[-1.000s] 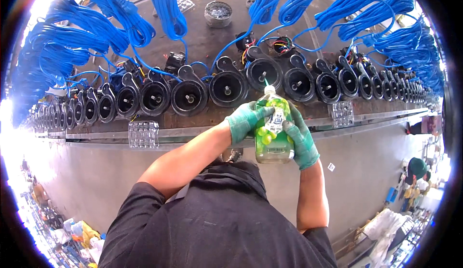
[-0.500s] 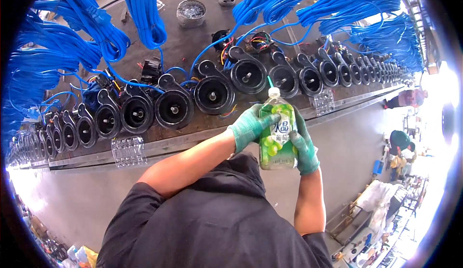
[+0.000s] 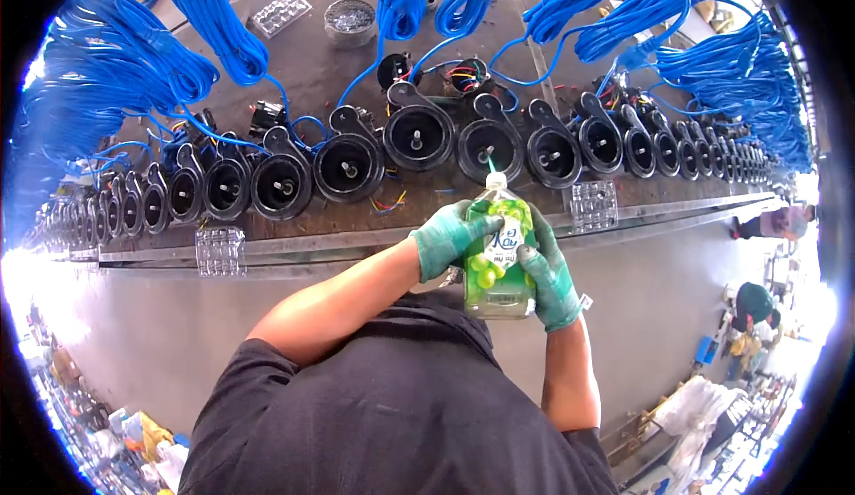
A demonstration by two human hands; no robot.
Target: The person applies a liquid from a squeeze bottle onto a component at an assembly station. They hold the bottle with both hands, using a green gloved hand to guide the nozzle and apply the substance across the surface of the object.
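Note:
Both of my hands, in green gloves, are closed around a clear plastic bottle (image 3: pixel 500 294) with a green grape label and a white cap. A thin green nozzle (image 3: pixel 492 166) points up from the cap. Its tip is over the middle of a round black housing (image 3: pixel 504 158), near the metal shaft; contact cannot be made out. My left hand (image 3: pixel 448 238) grips the bottle's left side, and my right hand (image 3: pixel 550 281) wraps its right side. More black housings (image 3: pixel 419 158) with central shafts stand in a long row to both sides.
Blue cable bundles (image 3: pixel 401 0) hang along the far side of the dark table (image 3: pixel 312 72). Clear plastic trays (image 3: pixel 220 252) (image 3: pixel 594 206) sit at the near edge. A round container (image 3: pixel 350 24) of small parts stands farther back. Another person (image 3: pixel 777 222) is at the right.
The nozzle tip has shifted from the left rim of one housing to over its middle. Both hands keep hold of the bottle. The whole view has turned slightly.

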